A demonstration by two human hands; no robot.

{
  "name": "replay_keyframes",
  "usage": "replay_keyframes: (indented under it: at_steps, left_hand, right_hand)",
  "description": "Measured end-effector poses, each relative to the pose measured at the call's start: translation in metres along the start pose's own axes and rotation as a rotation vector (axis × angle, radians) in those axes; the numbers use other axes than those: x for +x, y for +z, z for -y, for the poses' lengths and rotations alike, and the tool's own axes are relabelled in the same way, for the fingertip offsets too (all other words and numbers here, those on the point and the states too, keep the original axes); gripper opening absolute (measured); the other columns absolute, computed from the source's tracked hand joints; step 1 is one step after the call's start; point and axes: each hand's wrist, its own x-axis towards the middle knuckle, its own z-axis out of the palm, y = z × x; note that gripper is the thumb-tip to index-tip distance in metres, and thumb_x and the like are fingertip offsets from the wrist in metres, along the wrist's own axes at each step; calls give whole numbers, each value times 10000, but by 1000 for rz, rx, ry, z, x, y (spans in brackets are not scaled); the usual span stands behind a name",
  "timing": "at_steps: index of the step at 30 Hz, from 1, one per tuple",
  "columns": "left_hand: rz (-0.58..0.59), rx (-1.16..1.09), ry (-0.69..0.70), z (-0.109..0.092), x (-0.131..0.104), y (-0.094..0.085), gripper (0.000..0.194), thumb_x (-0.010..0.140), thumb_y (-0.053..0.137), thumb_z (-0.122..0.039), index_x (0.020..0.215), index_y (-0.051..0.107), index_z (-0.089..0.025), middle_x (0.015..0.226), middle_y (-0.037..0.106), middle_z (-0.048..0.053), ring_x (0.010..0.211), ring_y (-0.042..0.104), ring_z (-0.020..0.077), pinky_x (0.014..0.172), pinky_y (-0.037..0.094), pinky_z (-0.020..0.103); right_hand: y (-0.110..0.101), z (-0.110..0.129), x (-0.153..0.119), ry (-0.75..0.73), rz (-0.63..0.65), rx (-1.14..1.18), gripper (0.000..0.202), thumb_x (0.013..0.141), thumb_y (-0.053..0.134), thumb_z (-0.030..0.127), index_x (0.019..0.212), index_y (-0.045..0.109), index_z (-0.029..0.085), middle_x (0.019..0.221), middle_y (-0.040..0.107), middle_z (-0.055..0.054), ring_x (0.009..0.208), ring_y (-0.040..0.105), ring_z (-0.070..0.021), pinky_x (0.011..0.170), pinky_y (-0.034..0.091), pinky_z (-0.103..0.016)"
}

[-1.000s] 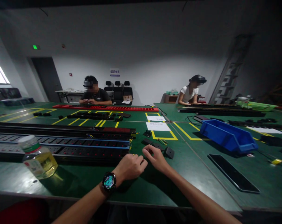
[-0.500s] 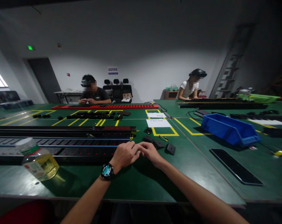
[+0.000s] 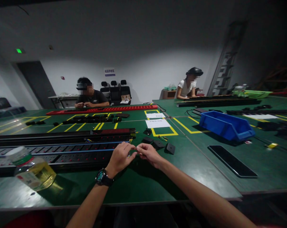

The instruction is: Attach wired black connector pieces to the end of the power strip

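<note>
My left hand [image 3: 119, 160], with a watch [image 3: 102, 176] on its wrist, hovers over the table with its fingers curled; a small bit of something glints under them. Beside it my right hand [image 3: 150, 155] is pinched, thumb against fingertips, on something too small to make out. The fingertips of both hands almost meet. Just beyond them lie small black blocks [image 3: 170, 148] and a few short yellow-green wires [image 3: 162, 138]. Left of my hands, long black power strips [image 3: 69, 156] with red dots stretch across the table.
A bottle of yellow liquid [image 3: 34, 172] stands at left on the green table [image 3: 195, 177]. At right are a phone [image 3: 232, 161] and a blue bin [image 3: 225, 126]. Paper sheets [image 3: 157, 123] and a red rail [image 3: 100, 110] lie farther back. Two people [image 3: 92, 97] work across the table.
My hands have drawn slightly apart at the fingertips, and the left thumb now shows away from its fingers. The whole view has shifted a little, moving things leftward.
</note>
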Motion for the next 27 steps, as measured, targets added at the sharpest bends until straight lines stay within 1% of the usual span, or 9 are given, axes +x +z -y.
replay_keyframes:
  at_steps: [5, 8, 10, 13, 16, 18, 21, 24, 27]
  left_hand:
    - [-33, -98, -5, 4, -4, -1, 133, 996, 565, -256, 991, 683, -194, 938, 726, 58, 913, 628, 196, 844, 487, 342]
    - [-68, -92, -50, 9, -6, -5, 144, 989, 573, -272, 971, 696, -199, 926, 722, 58, 902, 626, 197, 866, 486, 356]
    - [-107, -70, -83, 13, -7, -8, 149, 985, 573, -283, 979, 698, -201, 940, 712, 63, 923, 624, 206, 873, 486, 363]
    - [-113, -57, -128, 17, -9, -10, 138, 968, 585, -284, 958, 697, -204, 931, 697, 58, 935, 619, 211, 858, 483, 356]
    - [-50, -57, -152, 16, -11, -11, 119, 948, 602, -279, 929, 693, -205, 921, 702, 45, 904, 613, 203, 846, 468, 355]
    - [-20, -41, -171, 15, -12, -10, 113, 942, 607, -278, 929, 693, -205, 920, 707, 41, 898, 607, 203, 838, 453, 357]
    - [7, 6, -170, 12, -12, -10, 103, 937, 605, -261, 917, 690, -207, 915, 709, 37, 911, 604, 211, 825, 427, 361]
    - [46, 34, -126, 9, -13, -11, 98, 929, 599, -234, 894, 687, -208, 913, 714, 35, 925, 603, 216, 812, 411, 359]
    - [41, 36, -114, 8, -13, -12, 104, 931, 588, -223, 894, 684, -205, 917, 714, 38, 925, 603, 214, 816, 413, 357]
  right_hand:
    - [2, 1, -1, 16, 45, 1, 522, 680, 841, 643, 833, 669, 175, 683, 594, 29, 565, 502, -80, 531, 354, -201]
    - [-1, -1, 2, 22, -24, -15, 524, 698, 808, 655, 890, 674, 185, 755, 627, 17, 552, 489, -77, 497, 329, -200]
    - [-4, -4, 5, -3, -96, -79, 484, 742, 766, 636, 891, 668, 186, 728, 604, 30, 528, 460, -76, 478, 306, -203]
    - [-8, -8, 9, -138, -151, -291, 320, 814, 718, 496, 834, 657, 182, 702, 597, 30, 574, 483, -98, 521, 352, -216]
    - [-7, -9, 7, -265, -118, -543, 133, 846, 675, 310, 845, 683, 177, 753, 653, 9, 672, 544, -125, 619, 414, -238]
    - [-5, -7, 3, -304, -84, -698, 83, 853, 653, 235, 880, 706, 178, 765, 666, 4, 689, 555, -133, 645, 415, -247]
    - [-1, -4, -2, -356, -53, -848, 108, 831, 654, 153, 914, 716, 182, 787, 664, 1, 710, 560, -138, 655, 403, -245]
    - [0, -4, -4, -378, -52, -871, 193, 800, 648, 96, 960, 707, 186, 806, 650, 10, 721, 561, -134, 663, 403, -232]
    - [-2, -7, -4, -399, -39, -892, 232, 782, 647, 64, 970, 702, 189, 807, 635, 18, 719, 557, -128, 664, 397, -222]
